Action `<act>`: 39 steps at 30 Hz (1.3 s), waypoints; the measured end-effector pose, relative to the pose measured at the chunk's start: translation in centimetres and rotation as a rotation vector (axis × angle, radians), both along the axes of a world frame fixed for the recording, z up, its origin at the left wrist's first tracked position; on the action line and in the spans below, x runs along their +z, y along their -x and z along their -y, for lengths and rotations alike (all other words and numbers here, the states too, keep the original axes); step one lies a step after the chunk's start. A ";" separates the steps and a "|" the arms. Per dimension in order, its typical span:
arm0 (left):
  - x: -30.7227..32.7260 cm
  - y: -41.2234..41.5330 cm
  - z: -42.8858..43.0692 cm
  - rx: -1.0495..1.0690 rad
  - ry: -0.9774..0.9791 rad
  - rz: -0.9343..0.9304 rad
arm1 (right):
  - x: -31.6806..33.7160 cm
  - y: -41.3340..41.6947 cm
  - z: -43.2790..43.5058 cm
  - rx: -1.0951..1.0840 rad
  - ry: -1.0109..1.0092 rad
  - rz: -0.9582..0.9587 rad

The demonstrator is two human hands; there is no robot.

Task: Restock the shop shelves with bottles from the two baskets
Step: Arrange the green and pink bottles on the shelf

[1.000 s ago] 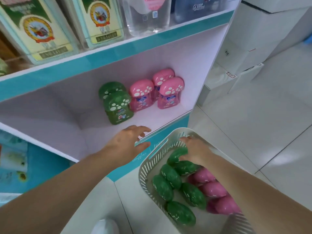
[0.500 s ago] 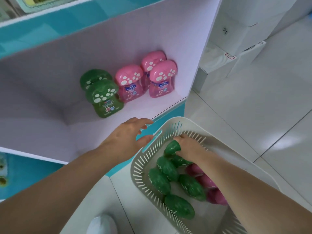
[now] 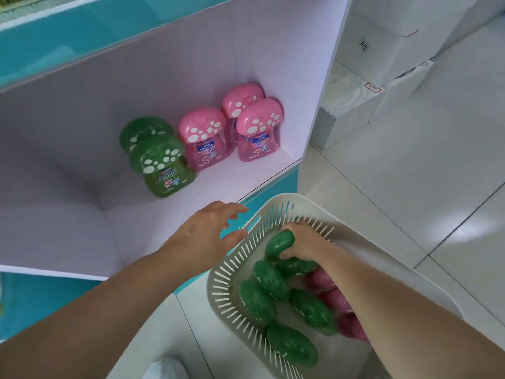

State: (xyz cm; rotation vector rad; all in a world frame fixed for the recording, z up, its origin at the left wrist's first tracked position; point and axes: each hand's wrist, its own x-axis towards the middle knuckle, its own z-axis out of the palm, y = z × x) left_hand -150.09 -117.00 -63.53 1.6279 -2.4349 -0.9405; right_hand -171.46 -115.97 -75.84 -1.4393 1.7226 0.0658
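our right hand (image 3: pixel 303 243) curled round a green mushroom-cap plastic bottle (image 3: pixel 278 243) in the white slotted plastic basket (image 3: pixel 226 272), our left hand (image 3: pixel 207 233) spread and holding nothing by the white shelf (image 3: pixel 246 176) edge, we see upright pink bottles (image 3: pixel 258 129) and green bottles (image 3: pixel 161 165) shelved

Head camera, looking down, close over basket (image 3: pixel 240 265).

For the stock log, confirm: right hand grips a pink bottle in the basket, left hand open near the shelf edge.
Wrong colour: the head view shows the right hand gripping a green bottle in the basket, not a pink one. The left hand is open near the shelf edge.
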 end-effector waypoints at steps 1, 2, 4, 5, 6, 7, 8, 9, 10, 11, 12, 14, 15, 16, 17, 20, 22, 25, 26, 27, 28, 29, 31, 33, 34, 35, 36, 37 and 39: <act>0.0 0.1 0.1 -0.002 -0.002 -0.002 | -0.1 0.0 -0.2 -0.009 0.017 0.012; 0.1 0.1 0.2 -0.004 -0.003 -0.005 | -0.1 -0.1 -0.4 -0.008 0.038 0.016; 0.3 0.2 0.3 -0.011 0.003 -0.013 | 0.4 -0.5 -0.9 0.034 0.105 -0.016; 0.4 0.2 0.4 -0.013 0.007 -0.019 | 0.8 -0.6 -1.1 0.059 0.148 -0.037; 0.6 0.3 0.4 -0.013 0.011 -0.025 | 1.5 -0.7 -1.3 0.070 0.189 -0.048; 0.9 0.4 0.4 -0.012 0.015 -0.030 | 2.4 -0.8 -1.4 0.065 0.227 -0.046; 1.1 0.5 0.3 -0.012 0.017 -0.036 | 3.5 -0.8 -1.6 0.047 0.260 -0.035; 1.4 0.6 0.1 -0.014 0.020 -0.043 | 4.6 -0.8 -1.9 0.022 0.288 -0.016; 1.7 0.8 -0.1 -0.019 0.025 -0.052 | 5.8 -0.8 -2.2 -0.003 0.314 0.006; 2.1 0.9 -0.4 -0.028 0.031 -0.061 | 6.9 -0.9 -2.6 -0.023 0.342 0.030; 2.5 1.0 -0.7 -0.038 0.035 -0.068 | 8.0 -1.0 -3.0 -0.035 0.378 0.055; 3.4 1.2 -1.3 -0.072 0.035 -0.070 | 10.1 -1.4 -4.0 -0.051 0.442 0.098; 3.8 1.2 -1.7 -0.103 0.031 -0.056 | 11.0 -1.5 -4.5 -0.059 0.464 0.119; 4.1 1.3 -2.0 -0.143 0.027 -0.029 | 12.1 -1.6 -4.9 -0.065 0.488 0.140; 4.4 1.3 -2.4 -0.178 0.020 -0.004 | 13.1 -1.7 -5.3 -0.070 0.513 0.163; 5.4 2.0 -3.5 -0.187 0.002 -0.048 | 15.9 -1.9 -6.2 -0.110 0.566 0.219; 6.1 2.5 -4.0 -0.117 0.044 -0.148 | 17.3 -2.0 -6.7 -0.183 0.580 0.284; 6.9 2.7 -4.6 -0.063 0.136 -0.223 | 18.9 -2.2 -7.0 -0.250 0.602 0.366; 7.0 2.5 -4.9 -0.054 0.161 -0.231 | 19.3 -2.4 -7.1 -0.249 0.610 0.376; 7.1 2.3 -5.2 -0.048 0.183 -0.234 | 19.6 -2.7 -7.2 -0.242 0.614 0.380; 7.2 1.9 -5.5 -0.050 0.211 -0.227 | 19.9 -3.2 -7.1 -0.235 0.619 0.389; 7.3 1.6 -5.6 -0.061 0.226 -0.215 | 20.0 -3.4 -7.1 -0.233 0.619 0.395; 7.5 0.7 -5.7 -0.078 0.239 -0.193 | 20.0 -4.1 -6.7 -0.231 0.610 0.407; 7.9 -0.5 -5.4 -0.064 0.265 -0.167 | 20.0 -5.0 -6.0 -0.216 0.589 0.434; 8.0 -1.0 -5.2 -0.044 0.277 -0.148 | 20.0 -5.5 -5.6 -0.202 0.577 0.456; 8.1 -1.6 -5.0 -0.016 0.285 -0.126 | 20.0 -6.1 -5.2 -0.185 0.566 0.476; 8.0 -2.2 -4.7 0.025 0.289 -0.109 | 20.1 -6.7 -4.7 -0.164 0.562 0.489; 8.0 -2.8 -4.4 0.076 0.287 -0.094 | 20.2 -7.3 -4.1 -0.142 0.562 0.495; 7.7 -3.9 -3.5 0.191 0.280 -0.069 | 20.2 -8.4 -2.7 -0.114 0.566 0.505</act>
